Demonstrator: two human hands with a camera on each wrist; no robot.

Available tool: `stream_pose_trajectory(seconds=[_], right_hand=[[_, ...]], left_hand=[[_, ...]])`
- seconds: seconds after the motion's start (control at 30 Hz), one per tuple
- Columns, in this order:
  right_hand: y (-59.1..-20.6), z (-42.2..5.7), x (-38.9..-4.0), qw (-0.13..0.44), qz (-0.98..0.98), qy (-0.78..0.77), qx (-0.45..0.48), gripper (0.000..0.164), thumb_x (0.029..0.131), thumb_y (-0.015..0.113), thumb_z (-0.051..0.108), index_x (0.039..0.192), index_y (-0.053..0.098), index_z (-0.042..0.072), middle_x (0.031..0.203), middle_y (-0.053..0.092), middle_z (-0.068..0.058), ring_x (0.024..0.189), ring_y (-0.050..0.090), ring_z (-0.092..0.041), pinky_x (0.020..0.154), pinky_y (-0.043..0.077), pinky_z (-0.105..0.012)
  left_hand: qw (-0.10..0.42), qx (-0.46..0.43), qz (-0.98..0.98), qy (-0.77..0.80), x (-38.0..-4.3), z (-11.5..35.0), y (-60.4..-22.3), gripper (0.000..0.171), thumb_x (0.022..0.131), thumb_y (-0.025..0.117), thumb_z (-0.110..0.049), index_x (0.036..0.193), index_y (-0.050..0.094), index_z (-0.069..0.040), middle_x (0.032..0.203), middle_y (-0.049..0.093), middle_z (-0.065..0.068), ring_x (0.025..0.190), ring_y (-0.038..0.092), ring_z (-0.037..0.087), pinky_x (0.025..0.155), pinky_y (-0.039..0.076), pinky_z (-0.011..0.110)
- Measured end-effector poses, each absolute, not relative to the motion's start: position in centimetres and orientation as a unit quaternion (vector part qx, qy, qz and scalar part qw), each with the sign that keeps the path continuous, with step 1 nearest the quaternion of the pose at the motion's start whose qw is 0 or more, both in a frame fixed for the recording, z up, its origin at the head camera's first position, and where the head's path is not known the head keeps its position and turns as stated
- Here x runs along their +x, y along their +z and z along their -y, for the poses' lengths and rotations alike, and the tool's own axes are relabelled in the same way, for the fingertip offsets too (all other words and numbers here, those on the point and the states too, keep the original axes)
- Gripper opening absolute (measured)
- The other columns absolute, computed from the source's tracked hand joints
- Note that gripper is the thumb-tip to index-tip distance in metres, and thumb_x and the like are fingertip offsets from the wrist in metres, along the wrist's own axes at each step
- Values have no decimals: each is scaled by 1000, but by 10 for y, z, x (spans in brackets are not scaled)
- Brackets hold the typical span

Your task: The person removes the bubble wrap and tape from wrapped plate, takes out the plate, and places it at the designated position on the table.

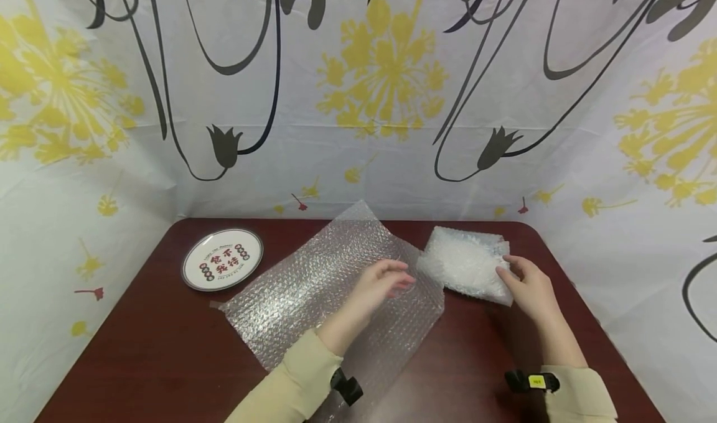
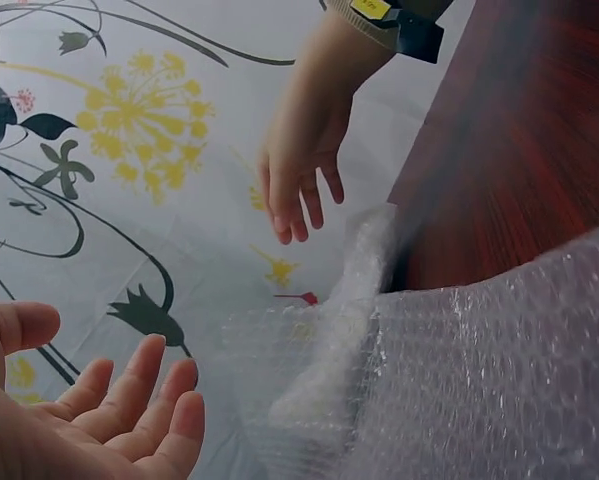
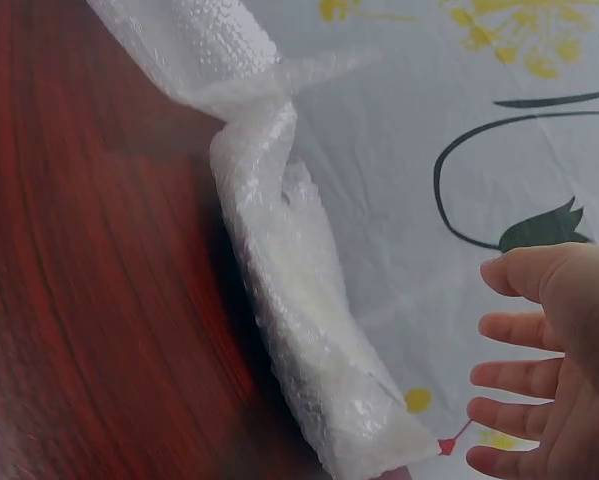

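A bundle [image 1: 467,264] wrapped in bubble wrap lies at the back right of the table; white shows through its layers. Just off its right side is my right hand [image 1: 531,288], and the right wrist view shows its fingers [image 3: 519,378] spread and holding nothing. My left hand [image 1: 376,290] hovers over a flat sheet of bubble wrap [image 1: 291,292], fingers relaxed, palm bare in the left wrist view. That sheet runs diagonally across the table, its right corner by the bundle. What the bundle contains is hidden by the wrap.
A round white plate [image 1: 223,259] with red characters and a dark rim sits at the back left of the dark red table [image 1: 140,348]. Patterned white cloth [image 1: 313,99] hangs behind the table and along both sides.
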State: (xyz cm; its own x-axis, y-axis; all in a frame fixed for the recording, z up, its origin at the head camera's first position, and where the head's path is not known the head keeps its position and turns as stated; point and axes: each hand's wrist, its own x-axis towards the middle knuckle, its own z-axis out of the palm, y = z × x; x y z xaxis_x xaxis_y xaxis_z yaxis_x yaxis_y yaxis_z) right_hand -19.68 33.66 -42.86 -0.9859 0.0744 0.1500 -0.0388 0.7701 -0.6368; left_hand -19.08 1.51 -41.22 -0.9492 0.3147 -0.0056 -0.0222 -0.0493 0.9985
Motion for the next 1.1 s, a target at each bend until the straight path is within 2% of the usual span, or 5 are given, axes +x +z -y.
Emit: stream_pose_trajectory(seconds=[0.17, 0.37, 0.5, 0.7, 1.1], right_hand=[[-431, -345, -205, 76, 939, 335, -26, 57, 100, 48, 39, 134, 46, -6, 130, 45, -35, 118, 43, -49, 88, 40, -63], [-437, -355, -214, 59, 935, 347, -43, 59, 100, 46, 41, 136, 44, -5, 132, 44, -36, 119, 42, -51, 86, 42, -63], [-440, -363, -219, 53, 932, 356, -50, 57, 100, 45, 40, 136, 44, -6, 132, 44, -35, 120, 42, -50, 86, 43, -62], [-444, -375, -226, 44, 928, 364, -71, 59, 100, 44, 40, 136, 44, -6, 135, 43, -32, 121, 41, -50, 86, 43, -60], [-459, -391, -233, 19, 903, 416, -110, 64, 100, 41, 43, 139, 39, -8, 140, 35, -34, 126, 33, -51, 93, 37, -63]], left_hand=[[121, 96, -677, 720, -195, -29, -414, 31, 93, 58, -15, 117, 60, 4, 99, 70, 11, 93, 66, 27, 81, 54, 41], [127, 105, -670, 724, -195, -46, -416, 30, 92, 58, -14, 114, 61, 7, 99, 70, 13, 91, 67, 26, 84, 52, 47], [129, 107, -675, 718, -196, -58, -421, 29, 91, 58, -14, 111, 63, 6, 98, 70, 12, 87, 68, 22, 82, 53, 45], [143, 109, -665, 725, -195, -75, -425, 28, 91, 57, -11, 111, 63, 8, 98, 70, 15, 89, 68, 29, 79, 55, 41], [168, 80, -657, 731, -185, -111, -433, 34, 90, 57, -4, 120, 59, 12, 102, 68, 15, 90, 68, 29, 75, 57, 38]])
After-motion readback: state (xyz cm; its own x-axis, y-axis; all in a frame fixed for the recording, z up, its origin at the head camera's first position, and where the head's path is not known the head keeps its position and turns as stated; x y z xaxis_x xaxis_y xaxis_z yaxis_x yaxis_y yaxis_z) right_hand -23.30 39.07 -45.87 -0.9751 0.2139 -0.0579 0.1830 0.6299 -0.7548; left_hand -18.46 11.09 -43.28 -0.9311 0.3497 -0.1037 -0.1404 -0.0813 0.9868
